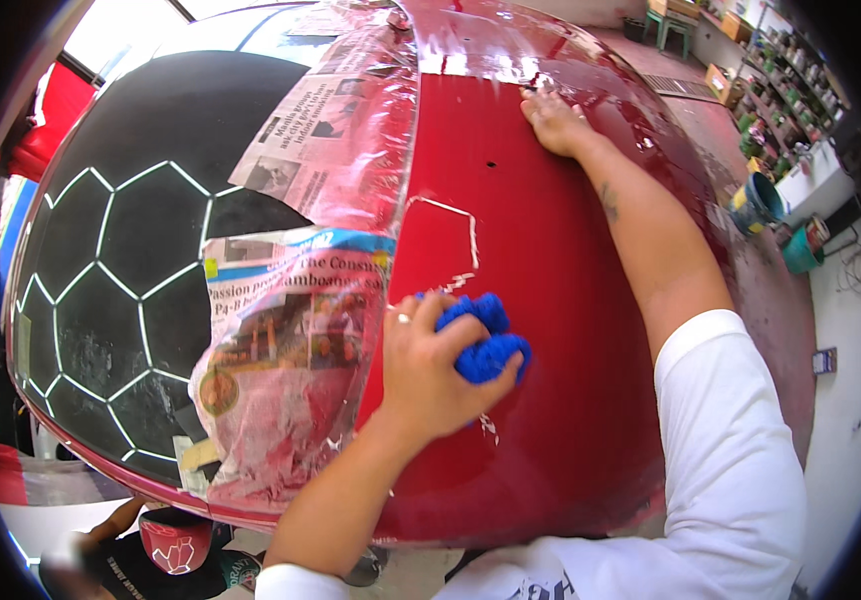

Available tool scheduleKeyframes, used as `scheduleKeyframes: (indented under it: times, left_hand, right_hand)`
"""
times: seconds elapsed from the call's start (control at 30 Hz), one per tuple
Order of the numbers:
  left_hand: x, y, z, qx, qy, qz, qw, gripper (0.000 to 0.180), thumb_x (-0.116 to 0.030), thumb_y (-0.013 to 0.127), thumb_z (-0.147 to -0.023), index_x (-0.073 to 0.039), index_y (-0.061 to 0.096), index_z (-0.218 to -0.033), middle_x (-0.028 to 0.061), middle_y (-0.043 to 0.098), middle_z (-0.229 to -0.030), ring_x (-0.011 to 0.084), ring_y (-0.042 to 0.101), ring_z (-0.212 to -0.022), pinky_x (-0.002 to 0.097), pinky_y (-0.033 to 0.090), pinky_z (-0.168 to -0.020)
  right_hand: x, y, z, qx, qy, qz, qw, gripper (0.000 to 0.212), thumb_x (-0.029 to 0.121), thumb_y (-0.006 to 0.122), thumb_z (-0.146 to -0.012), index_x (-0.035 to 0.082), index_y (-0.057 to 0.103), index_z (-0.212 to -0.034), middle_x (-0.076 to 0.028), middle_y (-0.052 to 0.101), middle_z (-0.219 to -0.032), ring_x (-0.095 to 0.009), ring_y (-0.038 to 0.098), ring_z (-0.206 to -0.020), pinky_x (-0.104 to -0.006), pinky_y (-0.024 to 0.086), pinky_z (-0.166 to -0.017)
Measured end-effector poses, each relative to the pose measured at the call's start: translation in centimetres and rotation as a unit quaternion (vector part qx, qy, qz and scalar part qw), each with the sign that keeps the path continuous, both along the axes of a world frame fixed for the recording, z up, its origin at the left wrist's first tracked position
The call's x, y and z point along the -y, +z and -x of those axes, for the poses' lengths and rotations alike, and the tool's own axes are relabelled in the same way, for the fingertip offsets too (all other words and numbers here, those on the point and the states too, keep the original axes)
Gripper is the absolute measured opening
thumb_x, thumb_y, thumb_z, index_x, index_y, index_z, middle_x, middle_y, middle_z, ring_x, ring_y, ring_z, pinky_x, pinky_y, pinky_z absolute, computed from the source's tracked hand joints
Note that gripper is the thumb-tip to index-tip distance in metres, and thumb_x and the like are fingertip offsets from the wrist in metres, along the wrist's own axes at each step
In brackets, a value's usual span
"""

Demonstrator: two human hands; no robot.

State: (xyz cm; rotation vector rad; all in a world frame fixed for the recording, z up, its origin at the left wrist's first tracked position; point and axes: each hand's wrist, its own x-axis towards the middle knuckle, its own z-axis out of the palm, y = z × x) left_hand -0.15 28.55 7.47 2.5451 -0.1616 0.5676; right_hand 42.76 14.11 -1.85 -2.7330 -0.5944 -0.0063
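A glossy red car panel fills the middle of the view. My left hand is closed on a bunched blue cloth and presses it against the red paint near the panel's lower left. My right hand lies flat, fingers spread, on the red surface farther up. Strips of white residue trace an angular outline on the paint between my two hands. Newspaper sheets stained red are taped along the panel's left border.
Left of the newspaper is a black surface with a white hexagon pattern. A person in a red cap crouches below the panel. Paint cans and shelves stand on the concrete floor at the right.
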Motion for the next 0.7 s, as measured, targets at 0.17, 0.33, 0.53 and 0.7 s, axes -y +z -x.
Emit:
scheduleKeyframes:
  times: [0.17, 0.33, 0.53, 0.7]
  left_hand:
    - [0.6, -0.6, -0.4, 0.038, 0.015, -0.011, 0.999, 0.037, -0.038, 0.096, -0.072, -0.01, 0.08, -0.09, 0.0161, 0.071, -0.106, 0.0378, 0.068, -0.103, 0.0502, 0.052, -0.092]
    - [0.3, -1.7, -0.8, 0.045, 0.059, -0.007, 0.997, 0.056, -0.053, 0.091, -0.078, -0.006, 0.084, -0.107, 0.0169, 0.075, -0.115, 0.0389, 0.072, -0.112, 0.0512, 0.055, -0.103]
    - [0.2, -1.4, -0.6, 0.006, 0.057, -0.018, 0.998, 0.065, -0.062, 0.084, -0.081, -0.012, 0.085, -0.122, 0.0139, 0.075, -0.123, 0.0367, 0.07, -0.119, 0.0514, 0.053, -0.107]
    - [0.2, -1.2, -0.2, -0.001, 0.061, -0.033, 0.998, 0.065, -0.062, 0.084, -0.081, -0.013, 0.085, -0.123, 0.0133, 0.075, -0.122, 0.0362, 0.07, -0.119, 0.0506, 0.053, -0.107]
  right_hand:
    - [4.8, 0.0, 18.0, 0.007, 0.011, -0.018, 1.0, 0.066, 0.055, 0.03, -0.119, 0.018, 0.035, -0.174, -0.016, 0.027, -0.183, -0.036, 0.023, -0.17, -0.0639, 0.017, -0.136]
    - [8.7, 0.7, 39.8, 0.007, 0.036, -0.019, 0.999, 0.06, 0.044, 0.037, -0.12, 0.013, 0.039, -0.172, -0.019, 0.031, -0.181, -0.039, 0.025, -0.169, -0.0621, 0.021, -0.135]
    - [11.6, 3.3, 58.8, -0.006, 0.038, -0.012, 0.999, 0.06, 0.038, 0.04, -0.12, 0.01, 0.037, -0.173, -0.021, 0.033, -0.179, -0.04, 0.027, -0.168, -0.0623, 0.021, -0.134]
    - [12.2, 4.5, 62.8, -0.022, 0.053, 0.011, 0.998, 0.059, 0.037, 0.041, -0.12, 0.009, 0.037, -0.173, -0.021, 0.032, -0.18, -0.04, 0.026, -0.168, -0.0642, 0.019, -0.134]
